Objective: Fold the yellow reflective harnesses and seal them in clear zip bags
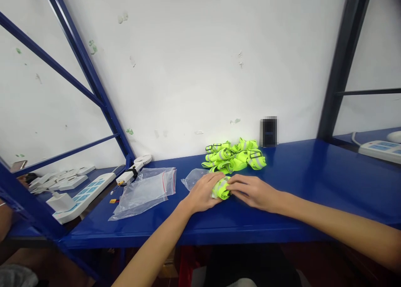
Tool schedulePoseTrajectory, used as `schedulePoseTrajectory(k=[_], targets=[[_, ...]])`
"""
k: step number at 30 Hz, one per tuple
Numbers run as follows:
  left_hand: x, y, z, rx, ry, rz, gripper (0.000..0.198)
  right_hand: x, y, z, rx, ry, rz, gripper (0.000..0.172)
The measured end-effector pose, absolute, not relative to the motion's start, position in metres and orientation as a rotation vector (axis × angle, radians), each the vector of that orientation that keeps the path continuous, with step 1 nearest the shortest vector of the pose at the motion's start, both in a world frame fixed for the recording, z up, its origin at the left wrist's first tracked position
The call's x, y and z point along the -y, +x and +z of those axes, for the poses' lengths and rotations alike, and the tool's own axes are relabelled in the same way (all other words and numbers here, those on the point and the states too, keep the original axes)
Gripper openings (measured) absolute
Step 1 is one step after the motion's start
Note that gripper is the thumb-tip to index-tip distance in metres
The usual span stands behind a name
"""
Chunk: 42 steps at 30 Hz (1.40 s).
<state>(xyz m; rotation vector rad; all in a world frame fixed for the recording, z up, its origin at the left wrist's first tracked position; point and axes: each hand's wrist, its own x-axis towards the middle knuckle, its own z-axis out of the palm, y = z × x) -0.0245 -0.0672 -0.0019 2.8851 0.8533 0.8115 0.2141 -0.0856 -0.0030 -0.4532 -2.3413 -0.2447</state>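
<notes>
Between my two hands is a rolled-up reflective strap point(223, 188), fluorescent yellow-green with silvery bands. My left hand point(203, 192) is wrapped over its left side, close to the tabletop. From the right, my right hand point(254, 192) pinches the roll with bent fingers. Part of the roll is hidden under my fingers. Just behind lies a loose heap of similar yellow-green reflective straps point(233, 156), with dark buckles showing. A clear plastic bag point(192, 178) rests beside my left hand, partly covered by it.
Clear zip bags point(142, 193) lie left on the blue table point(300, 174). Behind them are a small white fan point(142, 159) and wired parts. A blurred black object point(268, 131) stands against the wall. Past the blue frame point(108, 115) are a power strip point(86, 198) and another person's arm point(4, 218).
</notes>
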Motion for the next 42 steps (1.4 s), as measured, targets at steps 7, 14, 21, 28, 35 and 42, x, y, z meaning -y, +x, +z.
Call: schedulePoseTrajectory(k=[7,14,21,28,35,42], targets=[[0.070,-0.006,0.008,-0.926,3.012,0.740,0.039,0.081,0.196,-0.012,2.359,-0.523,-0.302,0.025],[0.087,0.011,0.011,-0.875,3.006,0.664,0.069,0.089,0.212,0.005,2.534,-0.531,0.343,0.026],[0.094,0.016,0.050,-0.839,2.684,0.796,0.049,0.079,0.258,0.006,1.967,-0.996,0.560,0.045],[0.038,0.017,0.053,-1.188,2.709,0.477,0.055,0.074,0.232,0.014,1.985,-1.094,0.993,0.046],[0.043,0.018,0.046,-1.416,2.644,0.235,0.053,0.096,0.223,0.016,1.983,-1.046,1.166,0.034],[0.041,0.011,0.062,-1.472,2.454,0.355,0.050,0.091,0.225,0.011,1.872,-1.117,1.015,0.030]])
